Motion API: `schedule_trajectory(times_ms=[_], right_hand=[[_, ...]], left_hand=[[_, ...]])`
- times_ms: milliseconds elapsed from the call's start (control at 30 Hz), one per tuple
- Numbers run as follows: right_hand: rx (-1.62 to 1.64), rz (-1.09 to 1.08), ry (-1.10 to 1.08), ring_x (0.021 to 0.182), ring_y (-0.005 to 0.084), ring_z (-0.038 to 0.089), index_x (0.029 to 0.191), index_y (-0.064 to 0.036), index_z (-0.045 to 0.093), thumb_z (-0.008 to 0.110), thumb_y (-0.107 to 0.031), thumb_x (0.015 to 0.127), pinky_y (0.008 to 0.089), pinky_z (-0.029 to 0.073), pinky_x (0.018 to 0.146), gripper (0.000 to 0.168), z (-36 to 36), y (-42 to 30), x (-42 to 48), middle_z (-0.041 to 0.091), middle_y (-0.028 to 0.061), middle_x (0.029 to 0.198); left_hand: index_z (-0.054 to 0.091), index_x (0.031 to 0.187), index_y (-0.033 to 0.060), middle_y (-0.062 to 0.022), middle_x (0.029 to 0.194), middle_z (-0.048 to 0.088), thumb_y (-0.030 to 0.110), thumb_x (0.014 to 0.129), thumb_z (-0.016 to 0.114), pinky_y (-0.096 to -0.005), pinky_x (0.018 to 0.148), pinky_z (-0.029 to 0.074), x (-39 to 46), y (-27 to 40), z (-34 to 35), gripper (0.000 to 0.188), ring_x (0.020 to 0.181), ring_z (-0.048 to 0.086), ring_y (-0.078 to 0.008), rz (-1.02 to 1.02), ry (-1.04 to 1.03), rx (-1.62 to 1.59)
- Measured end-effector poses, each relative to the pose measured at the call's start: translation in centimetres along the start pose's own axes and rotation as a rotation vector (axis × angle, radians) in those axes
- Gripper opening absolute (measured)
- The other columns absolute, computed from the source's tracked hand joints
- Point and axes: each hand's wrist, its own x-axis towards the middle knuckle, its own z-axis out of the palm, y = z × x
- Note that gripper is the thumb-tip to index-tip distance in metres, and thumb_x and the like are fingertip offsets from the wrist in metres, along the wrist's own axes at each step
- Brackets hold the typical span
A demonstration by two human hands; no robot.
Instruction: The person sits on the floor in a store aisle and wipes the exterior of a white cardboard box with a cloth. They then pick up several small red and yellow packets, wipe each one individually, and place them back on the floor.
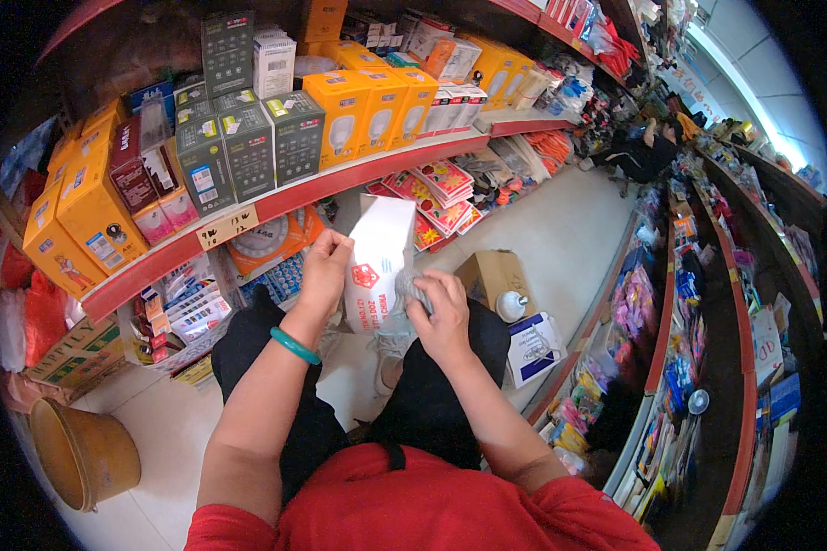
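Observation:
A white cardboard box [380, 241] with red printing is held upright above the floor between my knees. My left hand [324, 272], with a green bangle at its wrist, pinches the box's left edge between thumb and fingers. In my right hand [444, 313] is a crumpled grey cloth [409, 286], pressed against the box's right side. Part of the cloth is hidden behind my fingers. Just right of my right knee, a white light bulb [511, 306] rests by an open brown cardboard box [489, 272].
Yellow bulb boxes [341, 127] and dark grey boxes [248, 148] line the red-edged shelf [358, 169] ahead. A brown plastic bucket [86, 454] stands at lower left. A blue-and-white box [534, 348] lies at right beside stocked racks [668, 303]. Another person [644, 148] is farther down the aisle.

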Motion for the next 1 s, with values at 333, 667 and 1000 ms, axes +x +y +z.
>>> schedule_trajectory(times_ms=[333,667,1000], right_hand=[[-0.091,-0.076,-0.131,0.098,0.0306,0.052,0.094,-0.005,0.059,0.063,-0.011,0.072,0.0411,0.041,0.085,0.024,-1.5,-0.8,5.7,0.056,0.0116,0.102],[0.019,0.342,-0.104,0.096,0.0336,0.057,0.104,-0.002,0.057,0.058,-0.013,0.078,0.0382,0.045,0.082,0.029,0.1,10.2,6.1,0.059,0.0183,0.102],[0.503,0.599,-0.285,0.103,0.0182,0.052,0.118,-0.001,0.049,0.061,-0.03,0.085,0.0302,0.04,0.088,0.046,-1.1,10.0,6.2,0.056,0.0111,0.113]], left_hand=[[0.052,0.083,-0.0013,-0.0072,0.081,0.059,0.008,0.088,0.055,-0.0268,0.068,0.044,-1.9,2.3,0.8,0.01,0.075,0.053,-0.0112,0.188,-0.195,0.528],[0.053,0.084,-0.0012,-0.0125,0.101,0.063,0.004,0.087,0.054,-0.0279,0.076,0.046,-2.1,2.4,0.8,0.006,0.088,0.058,-0.0148,0.273,-0.376,0.385],[0.053,0.083,0.0004,-0.0147,0.106,0.062,0.006,0.087,0.054,-0.0312,0.084,0.045,-2.1,2.6,0.9,0.007,0.101,0.058,-0.0207,0.254,-0.454,0.35]])
